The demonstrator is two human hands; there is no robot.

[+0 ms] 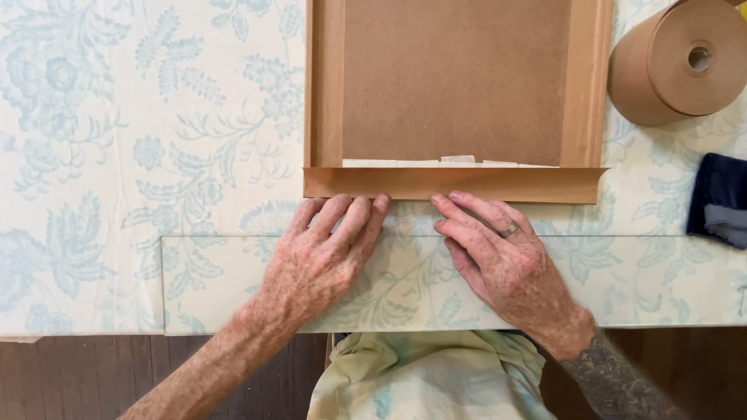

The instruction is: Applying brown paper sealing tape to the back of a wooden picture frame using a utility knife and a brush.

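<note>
Left hand [323,260], right hand [498,260] flat below paper strip [451,184]; frame [455,85] top cut off.

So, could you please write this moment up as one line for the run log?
left hand: fingertips on brown paper strip | right hand: same strip | strip: along board near edge | tape roll: right, untouched

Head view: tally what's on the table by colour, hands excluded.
Brown: 3 - backing board, paper tape strip along its near edge, tape roll
Dark blue: 1 - cloth
White: 1 - thin strip at the board's lower edge
Total: 5
</note>
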